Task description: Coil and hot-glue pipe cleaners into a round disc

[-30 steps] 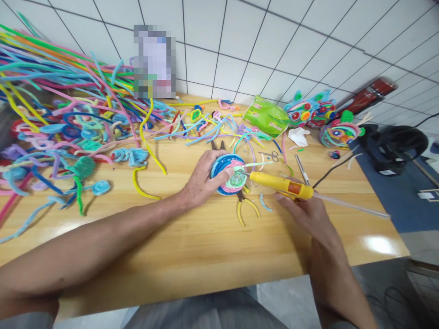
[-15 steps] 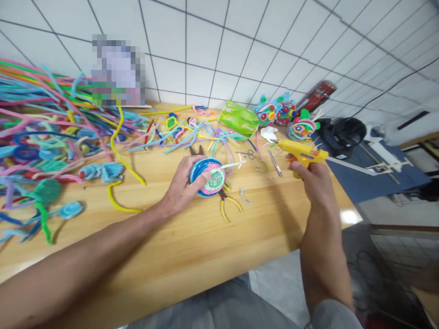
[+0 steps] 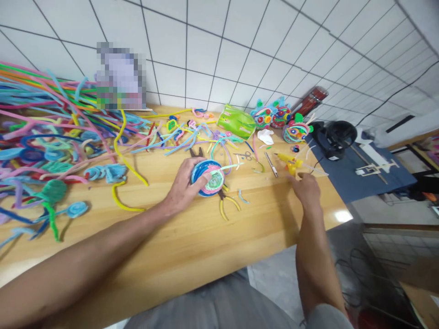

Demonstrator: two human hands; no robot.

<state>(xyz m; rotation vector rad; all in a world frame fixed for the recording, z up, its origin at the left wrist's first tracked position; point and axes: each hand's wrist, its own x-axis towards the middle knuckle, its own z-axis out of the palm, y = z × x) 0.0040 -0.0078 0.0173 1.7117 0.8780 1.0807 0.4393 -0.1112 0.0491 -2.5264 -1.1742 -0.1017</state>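
My left hand is closed over a round coiled pipe-cleaner disc, blue at the rim and pink and green inside, pressing it on the wooden table. A pale green strand sticks out of the disc to the right. My right hand lies near the table's right edge, its curled fingers at the handle of a yellow glue gun that rests on the table with its nozzle pointing left.
Yellow-handled pliers lie under the disc. Small scissors and a metal tool lie between my hands. A big heap of coloured pipe cleaners fills the left. A green packet, finished coiled figures and a black device stand far right.
My right hand carried the glue gun away from the disc, up and to the right, then lowered it onto the table near the right edge. My left hand stayed on the disc.
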